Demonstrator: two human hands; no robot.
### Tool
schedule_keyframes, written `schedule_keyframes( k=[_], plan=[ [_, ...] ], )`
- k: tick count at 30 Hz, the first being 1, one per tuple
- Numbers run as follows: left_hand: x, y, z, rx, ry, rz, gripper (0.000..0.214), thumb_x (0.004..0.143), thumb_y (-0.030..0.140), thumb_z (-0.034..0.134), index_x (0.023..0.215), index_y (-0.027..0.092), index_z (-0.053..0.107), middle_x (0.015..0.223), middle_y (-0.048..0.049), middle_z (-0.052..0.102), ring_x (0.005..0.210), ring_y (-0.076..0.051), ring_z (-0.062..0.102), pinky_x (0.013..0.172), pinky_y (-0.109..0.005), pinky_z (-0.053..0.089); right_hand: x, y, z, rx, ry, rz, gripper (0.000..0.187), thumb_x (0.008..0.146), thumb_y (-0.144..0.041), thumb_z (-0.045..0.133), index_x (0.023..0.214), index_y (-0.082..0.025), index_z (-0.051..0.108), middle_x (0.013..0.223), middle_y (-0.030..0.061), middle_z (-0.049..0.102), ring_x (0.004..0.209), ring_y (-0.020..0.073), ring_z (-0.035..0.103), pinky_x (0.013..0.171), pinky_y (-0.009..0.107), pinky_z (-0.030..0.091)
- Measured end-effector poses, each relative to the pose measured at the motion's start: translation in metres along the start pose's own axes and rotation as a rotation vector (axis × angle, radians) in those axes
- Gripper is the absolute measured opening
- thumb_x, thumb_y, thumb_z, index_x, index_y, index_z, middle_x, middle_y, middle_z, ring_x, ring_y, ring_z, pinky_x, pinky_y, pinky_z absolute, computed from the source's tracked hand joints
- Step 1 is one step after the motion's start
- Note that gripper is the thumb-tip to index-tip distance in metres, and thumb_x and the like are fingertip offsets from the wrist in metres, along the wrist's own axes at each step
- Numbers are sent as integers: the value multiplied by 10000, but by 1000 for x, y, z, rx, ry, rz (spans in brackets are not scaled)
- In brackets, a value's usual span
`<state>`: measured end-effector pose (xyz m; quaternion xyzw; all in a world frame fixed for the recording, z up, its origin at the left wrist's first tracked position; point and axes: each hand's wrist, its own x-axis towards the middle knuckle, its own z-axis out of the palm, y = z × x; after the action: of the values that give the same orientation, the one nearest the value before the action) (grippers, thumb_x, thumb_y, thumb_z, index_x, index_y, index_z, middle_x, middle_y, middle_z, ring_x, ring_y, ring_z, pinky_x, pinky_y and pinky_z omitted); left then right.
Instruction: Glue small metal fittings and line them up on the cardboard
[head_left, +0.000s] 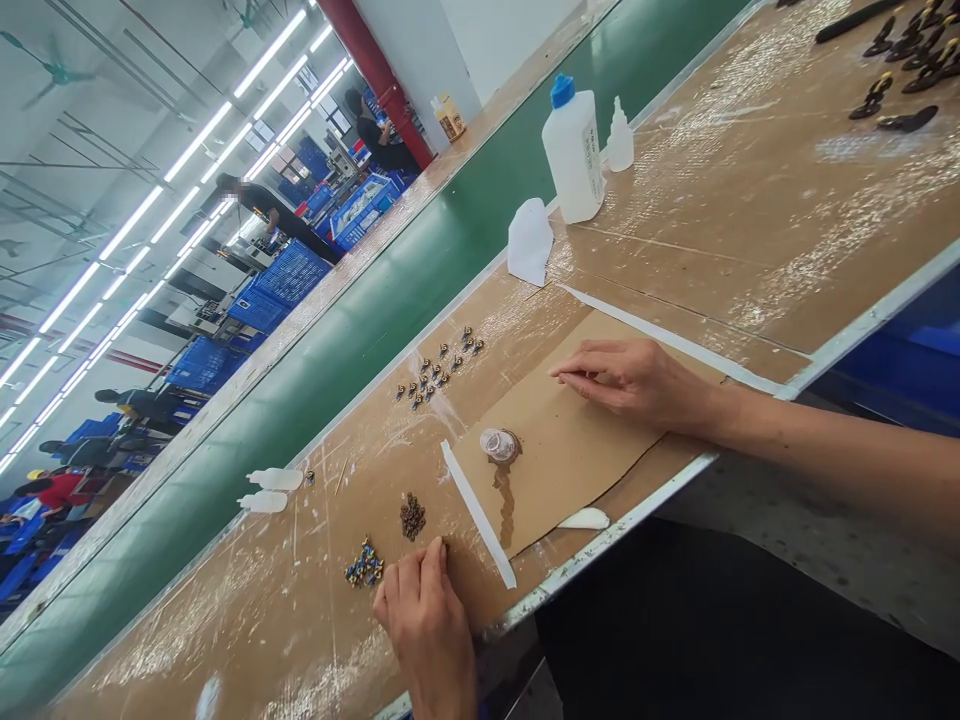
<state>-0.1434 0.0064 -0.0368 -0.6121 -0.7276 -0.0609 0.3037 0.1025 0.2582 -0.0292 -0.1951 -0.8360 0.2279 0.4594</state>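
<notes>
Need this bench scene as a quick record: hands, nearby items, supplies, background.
left hand: bare left hand, fingertips at the tan bench top, beside a heap of small blue-and-gold parts and a pile of small dark-brown parts
right hand: bare right hand, flat on a brown cardboard sheet
on cardboard: round translucent container, brown stain below it
supplies: white plastic bottle with blue cap, small white dropper bottle
background: co-worker in black, blue plastic crates
</notes>
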Motion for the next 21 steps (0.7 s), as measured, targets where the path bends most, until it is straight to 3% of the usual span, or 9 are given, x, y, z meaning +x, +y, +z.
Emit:
schedule_keyframes(
  k=[4,10,12,15,21],
  plan=[
    [-5,-13,-9,21,31,-65,154,858,184,518,934,216,649,805,-16,677,744,-180,579,709,-313,375,-1,0,0,10,18,-13,189,892,-222,498,922,-149,670,816,43,667,669,117,597,594,231,440],
    [-30,-19,-23,-144,102,-455,143,834,331,574,875,235,671,839,-12,694,711,-162,609,671,-290,420,-1,-2,0,-4,13,10,165,883,-208,518,931,-156,667,825,30,663,668,106,589,593,224,436],
    [-35,-12,-23,-259,110,-504,154,826,356,583,855,236,675,824,-10,685,724,-164,605,703,-300,423,0,-3,0,-3,12,15,160,882,-210,523,931,-159,666,824,28,662,668,104,587,600,223,440],
    [-35,-1,-20,-365,66,-412,169,829,340,584,915,240,688,868,-23,672,788,-173,577,755,-312,417,1,-5,0,-5,20,16,155,881,-213,527,927,-162,667,817,27,662,678,106,590,606,219,442],
    [-25,3,-8,-266,-16,-215,238,837,241,574,1048,219,681,864,-36,634,786,-157,531,703,-281,407,1,-5,-1,-12,12,25,151,885,-208,516,915,-176,660,818,20,664,673,104,589,600,219,444]
  ],
)
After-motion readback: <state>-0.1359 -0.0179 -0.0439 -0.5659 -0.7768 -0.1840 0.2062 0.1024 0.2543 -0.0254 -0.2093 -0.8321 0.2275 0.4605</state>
